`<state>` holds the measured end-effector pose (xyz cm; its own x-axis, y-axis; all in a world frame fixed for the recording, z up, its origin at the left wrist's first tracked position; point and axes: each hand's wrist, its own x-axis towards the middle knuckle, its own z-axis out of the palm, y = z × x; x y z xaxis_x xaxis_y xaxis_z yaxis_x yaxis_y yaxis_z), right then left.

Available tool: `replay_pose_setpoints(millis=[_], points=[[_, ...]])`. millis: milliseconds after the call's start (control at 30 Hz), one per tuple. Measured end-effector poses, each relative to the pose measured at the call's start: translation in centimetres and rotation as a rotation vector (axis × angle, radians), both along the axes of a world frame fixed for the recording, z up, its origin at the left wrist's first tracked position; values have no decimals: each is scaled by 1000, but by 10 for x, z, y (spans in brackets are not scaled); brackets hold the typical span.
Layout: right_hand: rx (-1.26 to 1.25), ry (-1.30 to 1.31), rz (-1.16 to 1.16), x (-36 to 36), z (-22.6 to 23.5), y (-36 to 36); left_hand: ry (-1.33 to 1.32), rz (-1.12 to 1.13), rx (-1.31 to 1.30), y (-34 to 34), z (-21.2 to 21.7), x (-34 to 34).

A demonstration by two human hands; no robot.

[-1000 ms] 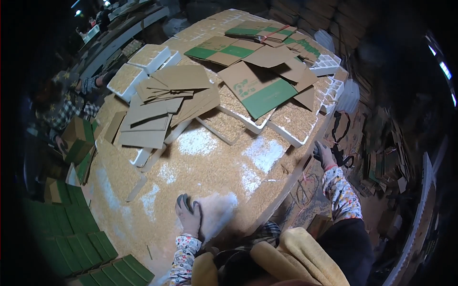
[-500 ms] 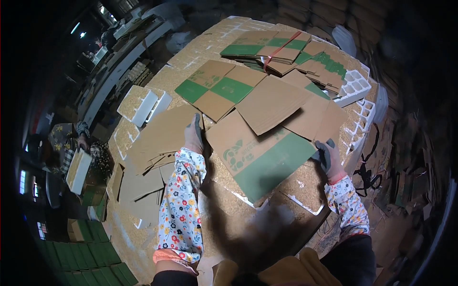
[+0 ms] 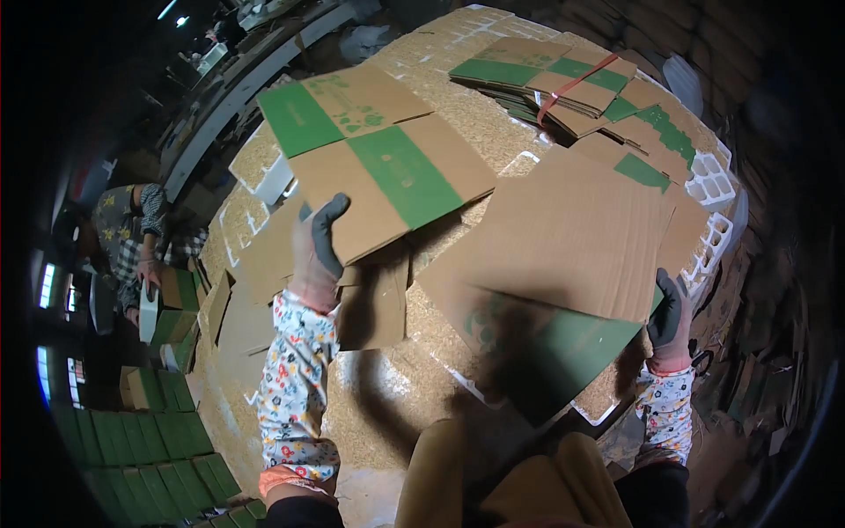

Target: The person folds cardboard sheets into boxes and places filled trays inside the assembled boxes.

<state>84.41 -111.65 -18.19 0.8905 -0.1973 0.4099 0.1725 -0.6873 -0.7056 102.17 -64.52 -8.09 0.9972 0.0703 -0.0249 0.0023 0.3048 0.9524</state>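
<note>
My gloved left hand [image 3: 321, 251] closes on the near corner of a flattened carton [image 3: 378, 163], brown with green blocks. This carton tilts up over other brown cardboard sheets [image 3: 374, 308], its thumb-side corner pinched from above; the fingers beneath are hidden. To the right, my gloved right hand [image 3: 671, 321] grips the right edge of another flattened carton [image 3: 590, 348] with a green band, shaded by my body. A plain brown cardboard panel [image 3: 572, 233] lies over most of that carton. How many layers the right hand holds cannot be made out.
Beneath lie white foam trays filled with tan grain-like material [image 3: 396, 387]. A bundle of flattened cartons [image 3: 546, 75] with a red strap lies at the back. A co-worker's hand [image 3: 150, 277] touches a white block at left. Green cartons [image 3: 132, 440] stand in rows lower left.
My left hand has taken hold of the green-and-brown carton, which has come up and nearer. The right-hand carton and plain panel have shifted closer. The view has moved too.
</note>
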Motion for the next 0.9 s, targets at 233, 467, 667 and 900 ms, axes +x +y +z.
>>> replay_pose_setpoints(millis=[233,467,667,900], points=[[406,-88,283,87,145,68,-196,486,530,116,91,-242],[115,-404,79,3,263,134,-298,394,1598,190,48,-531],[134,-737,325,-203,308,188,-203,-356,1695,216,-109,-717],[115,13,651,-302,304,412,213,-87,1085,277,-116,-731]])
